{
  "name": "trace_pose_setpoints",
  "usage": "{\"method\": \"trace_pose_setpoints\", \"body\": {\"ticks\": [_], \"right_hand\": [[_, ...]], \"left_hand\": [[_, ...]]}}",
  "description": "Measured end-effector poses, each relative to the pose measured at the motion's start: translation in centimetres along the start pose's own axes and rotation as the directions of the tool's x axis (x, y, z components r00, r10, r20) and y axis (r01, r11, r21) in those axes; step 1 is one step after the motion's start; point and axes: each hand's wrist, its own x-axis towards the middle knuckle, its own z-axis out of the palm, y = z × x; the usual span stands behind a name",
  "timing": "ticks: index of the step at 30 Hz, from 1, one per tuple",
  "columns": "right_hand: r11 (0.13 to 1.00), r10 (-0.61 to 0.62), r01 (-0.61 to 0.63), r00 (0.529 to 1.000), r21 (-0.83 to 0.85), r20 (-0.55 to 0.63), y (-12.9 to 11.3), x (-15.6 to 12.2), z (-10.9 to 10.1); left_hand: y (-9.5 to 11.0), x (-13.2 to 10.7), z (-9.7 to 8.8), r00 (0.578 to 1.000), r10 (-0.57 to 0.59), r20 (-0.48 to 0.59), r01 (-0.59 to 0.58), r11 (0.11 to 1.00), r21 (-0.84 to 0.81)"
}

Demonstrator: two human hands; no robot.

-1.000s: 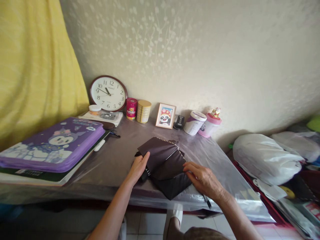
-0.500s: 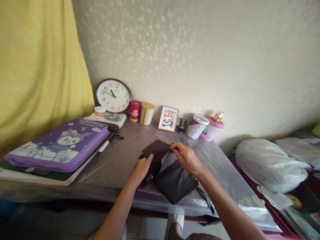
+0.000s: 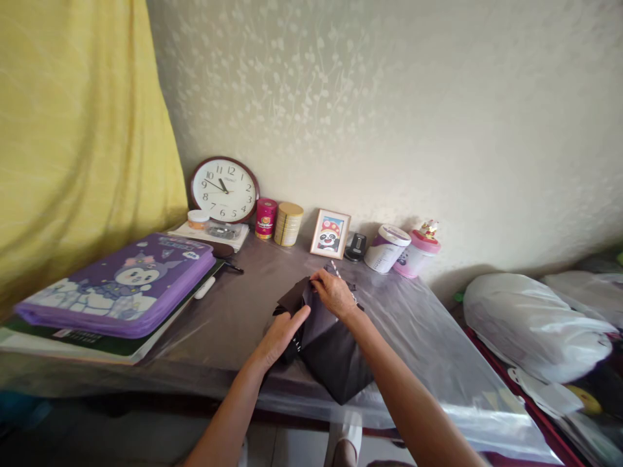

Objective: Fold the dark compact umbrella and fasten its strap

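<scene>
A black folding umbrella (image 3: 338,366), its fabric loose and partly gathered, lies over the front of the table. My left hand (image 3: 283,332) is closed around the gathered panels at its left side, thumb on top. With bent fingers, my right hand (image 3: 335,293) pinches the edge of a fabric panel just above and right of the left hand. A thin striped edge shows beside the right hand. The umbrella's shaft is mostly hidden under fabric and fingers.
A purple cartoon folder (image 3: 121,279) rests on books at the left, near a white marker (image 3: 205,287). Along the wall stand a clock (image 3: 224,189), a red can (image 3: 265,218), a yellow can (image 3: 289,224), a framed panda picture (image 3: 329,235) and tubs (image 3: 387,248). White bags (image 3: 530,324) lie right.
My right hand has moved left, bringing a fabric panel over toward my left hand. The left hand keeps its hold with little movement.
</scene>
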Motion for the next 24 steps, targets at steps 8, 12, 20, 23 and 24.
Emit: {"method": "trace_pose_setpoints", "body": {"ticks": [8,12,20,23,24], "right_hand": [[0.999,0.031,-0.031,0.999,-0.029,0.007,-0.1,0.3,1.3],[1.000,0.022,-0.022,1.000,-0.018,-0.017,-0.2,0.2,1.3],[0.993,-0.114,0.117,0.991,-0.035,0.071,0.1,-1.5,0.8],[0.988,-0.052,0.071,0.989,-0.138,0.137,1.5,-1.7,0.8],[0.985,-0.018,0.039,0.992,-0.167,0.126,2.1,-1.7,0.6]], "left_hand": [[-0.6,0.2,1.1,0.998,-0.027,-0.063,0.039,0.979,0.199],[-1.4,0.8,1.4,0.996,-0.010,-0.088,0.030,0.974,0.224],[-0.9,0.7,0.9,0.995,-0.021,-0.093,0.035,0.988,0.153],[-0.7,0.6,0.8,0.999,0.007,-0.038,-0.002,0.993,0.116],[-0.8,0.6,0.7,1.000,0.016,-0.022,-0.014,0.995,0.102]]}}
